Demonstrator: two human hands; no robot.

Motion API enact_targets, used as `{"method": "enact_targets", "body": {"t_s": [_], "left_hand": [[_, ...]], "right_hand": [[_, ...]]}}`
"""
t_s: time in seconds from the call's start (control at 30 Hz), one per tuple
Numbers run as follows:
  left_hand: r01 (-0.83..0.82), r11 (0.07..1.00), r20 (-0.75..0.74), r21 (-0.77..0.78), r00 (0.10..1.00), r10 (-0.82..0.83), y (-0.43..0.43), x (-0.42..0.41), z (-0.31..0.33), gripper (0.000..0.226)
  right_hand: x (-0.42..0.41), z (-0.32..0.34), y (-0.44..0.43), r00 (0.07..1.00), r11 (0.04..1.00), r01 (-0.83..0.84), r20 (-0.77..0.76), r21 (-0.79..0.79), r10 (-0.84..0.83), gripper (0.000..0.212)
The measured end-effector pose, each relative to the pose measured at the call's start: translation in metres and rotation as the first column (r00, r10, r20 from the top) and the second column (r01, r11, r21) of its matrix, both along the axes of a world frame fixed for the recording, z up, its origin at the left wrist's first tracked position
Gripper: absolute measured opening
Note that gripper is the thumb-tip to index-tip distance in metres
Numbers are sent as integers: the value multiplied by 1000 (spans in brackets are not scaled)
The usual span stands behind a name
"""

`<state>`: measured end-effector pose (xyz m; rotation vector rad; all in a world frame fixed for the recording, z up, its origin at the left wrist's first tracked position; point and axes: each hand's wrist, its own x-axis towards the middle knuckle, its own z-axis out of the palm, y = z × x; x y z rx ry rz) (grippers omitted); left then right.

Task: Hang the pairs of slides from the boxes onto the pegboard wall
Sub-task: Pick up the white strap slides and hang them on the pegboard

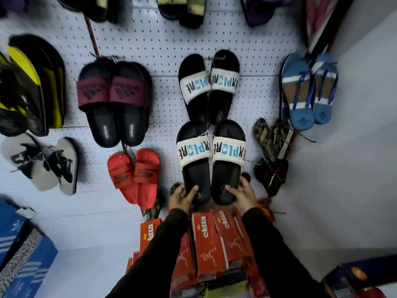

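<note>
Against the white pegboard wall (150, 39), at centre, the left hand (181, 197) and right hand (243, 195) each grip a heel of the black "EXPLORE" slides (211, 155); red boxes (212, 239) sit at 6 o'clock; pairs at 12 o'clock are cut off and blurred

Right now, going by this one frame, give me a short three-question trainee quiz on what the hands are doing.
1. True or false: the left hand and right hand each grip one heel of the lower EXPLORE pair.
2. Which pair hangs directly above it? A) maroon slides B) matching EXPLORE pair C) red slides
3. Fill in: the stacked boxes below the hands are ____ in colour.

Key: 1 true; 2 B; 3 red.
</note>
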<state>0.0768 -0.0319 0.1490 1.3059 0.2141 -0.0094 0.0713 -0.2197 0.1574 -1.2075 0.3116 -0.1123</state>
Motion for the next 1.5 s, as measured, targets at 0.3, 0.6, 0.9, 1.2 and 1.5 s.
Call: {"method": "enact_targets", "body": {"t_s": [0.3,0.6,0.9,1.2,1.5], "left_hand": [[-13,999,259,-46,966,24,-10,46,105,17],[-33,996,297,-86,953,58,-25,90,167,40],[-35,996,187,-86,981,50,-38,118,150,43],[-306,937,488,168,852,191,-47,125,140,60],[-608,432,732,667,644,-223,-56,166,179,66]], "right_hand": [[36,110,-9,971,999,-30,239,28,23,61],[77,179,-29,948,1000,17,318,-11,-12,54],[105,160,-34,981,1000,-20,195,-6,21,56],[117,156,-27,921,916,190,388,-353,-41,67],[171,179,-29,762,422,512,623,-748,179,57]]}}
